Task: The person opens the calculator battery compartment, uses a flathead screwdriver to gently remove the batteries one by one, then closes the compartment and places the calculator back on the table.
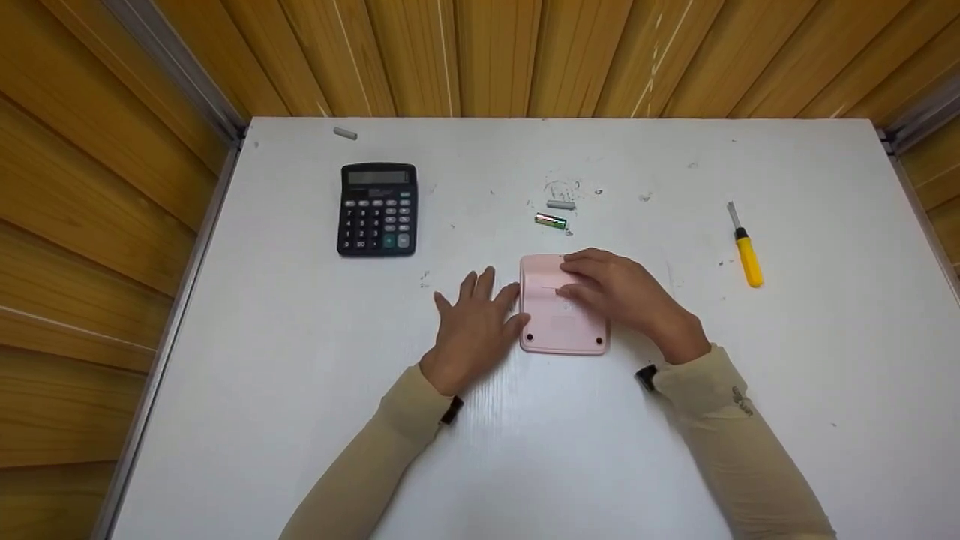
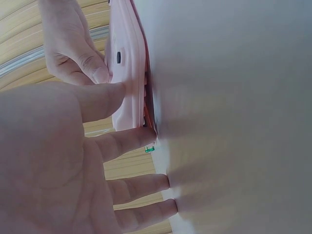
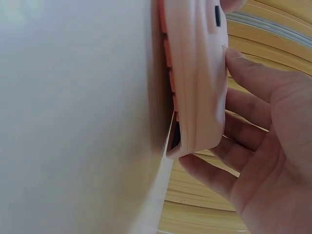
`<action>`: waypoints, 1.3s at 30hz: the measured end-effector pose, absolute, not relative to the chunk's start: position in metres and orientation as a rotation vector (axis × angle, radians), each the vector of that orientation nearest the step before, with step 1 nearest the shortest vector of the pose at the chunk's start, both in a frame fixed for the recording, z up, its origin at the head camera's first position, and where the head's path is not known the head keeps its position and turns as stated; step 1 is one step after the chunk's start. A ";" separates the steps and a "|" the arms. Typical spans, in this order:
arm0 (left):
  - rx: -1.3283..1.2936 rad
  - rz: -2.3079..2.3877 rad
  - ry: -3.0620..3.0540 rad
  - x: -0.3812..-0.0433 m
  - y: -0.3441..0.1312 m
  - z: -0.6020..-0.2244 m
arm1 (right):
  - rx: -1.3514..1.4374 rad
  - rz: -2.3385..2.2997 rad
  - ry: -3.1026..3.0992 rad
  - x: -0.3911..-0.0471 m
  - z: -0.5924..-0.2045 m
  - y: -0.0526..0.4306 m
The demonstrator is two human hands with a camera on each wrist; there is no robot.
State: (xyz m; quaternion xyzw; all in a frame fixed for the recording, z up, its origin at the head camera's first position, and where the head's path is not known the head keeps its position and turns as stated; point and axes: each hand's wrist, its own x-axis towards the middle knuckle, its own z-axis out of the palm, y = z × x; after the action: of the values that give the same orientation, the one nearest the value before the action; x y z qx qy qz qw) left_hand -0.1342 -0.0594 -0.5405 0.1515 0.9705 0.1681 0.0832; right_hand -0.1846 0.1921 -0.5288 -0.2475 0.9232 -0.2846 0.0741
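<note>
A pink calculator (image 1: 574, 326) lies face down on the white table, its orange-red keys (image 3: 168, 52) visible along the underside in the right wrist view. My right hand (image 1: 626, 292) grips its far part, the thumb on the back panel and the other fingers bent over toward the far edge and corner. To its left, my left hand (image 1: 476, 330) is spread on the table. The left thumb (image 2: 105, 100) and forefinger touch the calculator's side edge, while the other fingertips rest on the tabletop.
Beyond the pink calculator lie a green battery (image 1: 551, 221) and a grey battery-sized cylinder (image 1: 561, 204). A black calculator (image 1: 377, 210) lies face up at left, with another grey cylinder (image 1: 345, 133) behind it. A yellow-handled screwdriver (image 1: 746, 255) lies at right. Wooden panels (image 1: 495, 60) stand behind the table.
</note>
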 end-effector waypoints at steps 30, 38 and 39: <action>0.456 0.482 2.903 -0.134 -0.058 -0.540 | -0.674 -0.821 2.744 -0.183 -0.519 0.197; 0.469 0.466 2.929 -0.134 -0.059 -0.541 | -0.340 -0.825 2.708 -0.176 -0.502 0.218; 0.469 0.461 2.930 -0.134 -0.059 -0.541 | -0.308 -0.841 2.679 -0.174 -0.504 0.218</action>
State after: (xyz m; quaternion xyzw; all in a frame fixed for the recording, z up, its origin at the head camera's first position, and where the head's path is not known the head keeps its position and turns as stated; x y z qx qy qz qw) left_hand -0.1340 -0.0592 -0.5412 0.1559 0.9733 0.1532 0.0694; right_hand -0.1738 0.2183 -0.5037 -0.1078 0.9365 -0.2941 0.1575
